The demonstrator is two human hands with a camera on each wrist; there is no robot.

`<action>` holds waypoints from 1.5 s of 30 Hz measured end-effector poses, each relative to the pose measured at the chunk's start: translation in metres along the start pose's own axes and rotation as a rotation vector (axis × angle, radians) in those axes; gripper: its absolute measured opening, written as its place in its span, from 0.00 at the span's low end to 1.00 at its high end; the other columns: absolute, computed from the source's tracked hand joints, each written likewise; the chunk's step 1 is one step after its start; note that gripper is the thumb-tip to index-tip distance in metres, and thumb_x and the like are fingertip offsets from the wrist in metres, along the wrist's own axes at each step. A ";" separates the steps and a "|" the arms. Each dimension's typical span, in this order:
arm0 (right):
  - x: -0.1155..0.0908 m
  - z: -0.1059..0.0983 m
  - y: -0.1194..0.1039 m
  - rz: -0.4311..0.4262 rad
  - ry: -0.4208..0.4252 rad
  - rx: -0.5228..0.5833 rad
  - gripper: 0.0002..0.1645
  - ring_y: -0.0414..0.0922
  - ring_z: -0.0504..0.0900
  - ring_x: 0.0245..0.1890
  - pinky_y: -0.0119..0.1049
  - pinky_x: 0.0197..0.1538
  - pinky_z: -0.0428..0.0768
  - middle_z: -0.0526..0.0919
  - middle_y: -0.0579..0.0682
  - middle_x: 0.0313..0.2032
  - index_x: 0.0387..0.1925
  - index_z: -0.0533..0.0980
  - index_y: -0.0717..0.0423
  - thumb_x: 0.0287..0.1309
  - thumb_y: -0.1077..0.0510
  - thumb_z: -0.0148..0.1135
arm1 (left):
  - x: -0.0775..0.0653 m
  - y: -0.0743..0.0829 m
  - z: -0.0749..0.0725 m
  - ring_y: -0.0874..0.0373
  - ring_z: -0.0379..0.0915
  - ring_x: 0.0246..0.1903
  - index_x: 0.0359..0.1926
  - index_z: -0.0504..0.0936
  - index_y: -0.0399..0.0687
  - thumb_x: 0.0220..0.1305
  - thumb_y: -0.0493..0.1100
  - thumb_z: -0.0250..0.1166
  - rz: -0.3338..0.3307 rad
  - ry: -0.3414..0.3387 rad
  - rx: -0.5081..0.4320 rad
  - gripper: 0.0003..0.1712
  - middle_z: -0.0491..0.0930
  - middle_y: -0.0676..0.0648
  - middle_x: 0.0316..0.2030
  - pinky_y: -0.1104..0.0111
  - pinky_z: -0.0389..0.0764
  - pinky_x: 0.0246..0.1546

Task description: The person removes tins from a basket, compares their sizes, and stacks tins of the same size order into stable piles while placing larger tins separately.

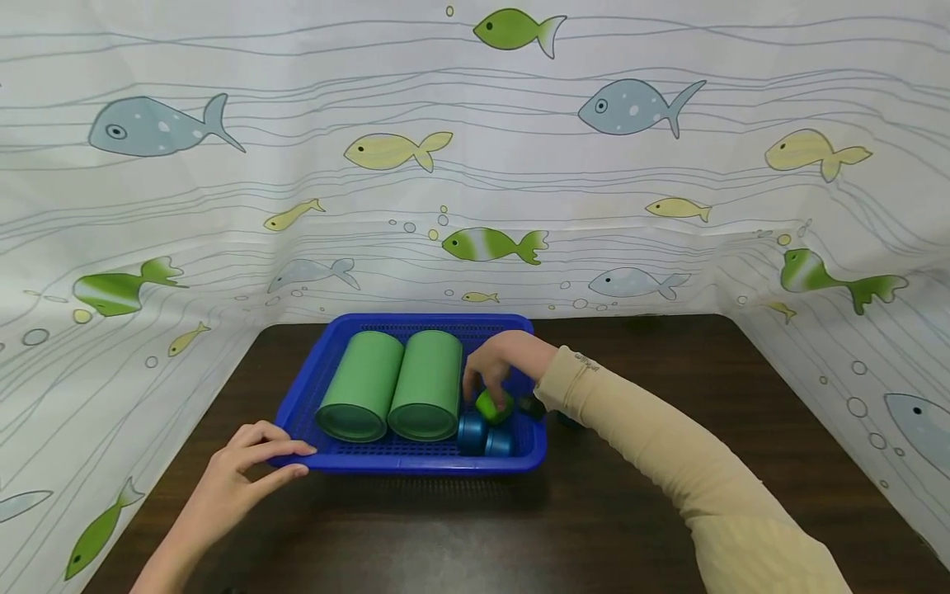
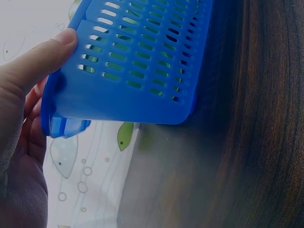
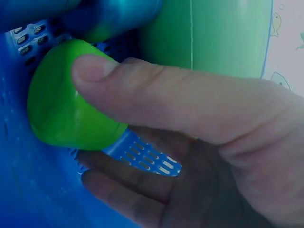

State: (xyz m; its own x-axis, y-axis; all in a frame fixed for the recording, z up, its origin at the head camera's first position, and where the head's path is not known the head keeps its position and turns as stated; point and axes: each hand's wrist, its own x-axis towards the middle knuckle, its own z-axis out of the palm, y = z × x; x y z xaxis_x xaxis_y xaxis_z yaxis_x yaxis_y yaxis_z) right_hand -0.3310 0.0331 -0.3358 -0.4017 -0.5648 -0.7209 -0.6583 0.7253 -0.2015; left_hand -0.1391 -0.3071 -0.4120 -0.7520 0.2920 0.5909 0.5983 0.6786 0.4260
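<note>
A blue plastic basket (image 1: 416, 464) with slotted walls sits on the dark table. My left hand (image 1: 248, 462) grips its rim at the near left corner, thumb against the outer wall (image 2: 128, 102) and fingers over the rim. Inside the basket, my right hand (image 1: 496, 367) holds a small, bright green, rounded object (image 3: 71, 104) between thumb and fingers. Shiny blue, short cylindrical pieces (image 1: 472, 434) lie beside it near the front wall. Two large pale green cylinders (image 1: 361, 384) lie side by side in the left and middle of the basket.
A dark blue item (image 1: 570, 420), partly hidden by the right sleeve, stands on the table (image 1: 668, 363) just right of the basket. A small black item (image 1: 531, 406) shows by the right wrist. Fish-printed white sheeting (image 1: 416, 198) rises behind and at both sides.
</note>
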 end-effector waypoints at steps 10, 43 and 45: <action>0.008 0.003 0.000 0.056 -0.083 0.073 0.39 0.49 0.70 0.69 0.44 0.64 0.75 0.67 0.46 0.71 0.65 0.73 0.41 0.53 0.67 0.71 | -0.001 0.000 0.002 0.73 0.63 0.41 0.39 0.89 0.55 0.40 0.27 0.78 -0.010 0.006 0.002 0.25 0.76 0.63 0.35 0.77 0.66 0.40; -0.036 0.004 0.021 -0.236 0.280 0.110 0.31 0.41 0.76 0.47 0.30 0.46 0.75 0.81 0.49 0.56 0.60 0.78 0.47 0.52 0.64 0.69 | 0.002 -0.001 0.001 0.72 0.64 0.42 0.40 0.89 0.55 0.37 0.26 0.78 0.041 0.018 -0.012 0.27 0.76 0.63 0.35 0.79 0.66 0.40; -0.038 0.006 0.022 -0.251 0.304 0.133 0.31 0.41 0.76 0.46 0.30 0.46 0.75 0.82 0.49 0.55 0.60 0.78 0.47 0.52 0.64 0.69 | 0.002 -0.001 0.001 0.72 0.64 0.42 0.40 0.89 0.55 0.37 0.26 0.78 0.050 0.021 -0.010 0.27 0.76 0.62 0.35 0.79 0.66 0.40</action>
State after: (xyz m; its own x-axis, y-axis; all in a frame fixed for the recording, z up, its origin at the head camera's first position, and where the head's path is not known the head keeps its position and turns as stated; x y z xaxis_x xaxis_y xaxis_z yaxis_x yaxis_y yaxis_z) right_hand -0.3264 0.0727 -0.3169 -0.4217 -0.8069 -0.4137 -0.6801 0.5832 -0.4443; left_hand -0.1409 -0.3066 -0.4118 -0.7150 0.3110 0.6261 0.6379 0.6566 0.4024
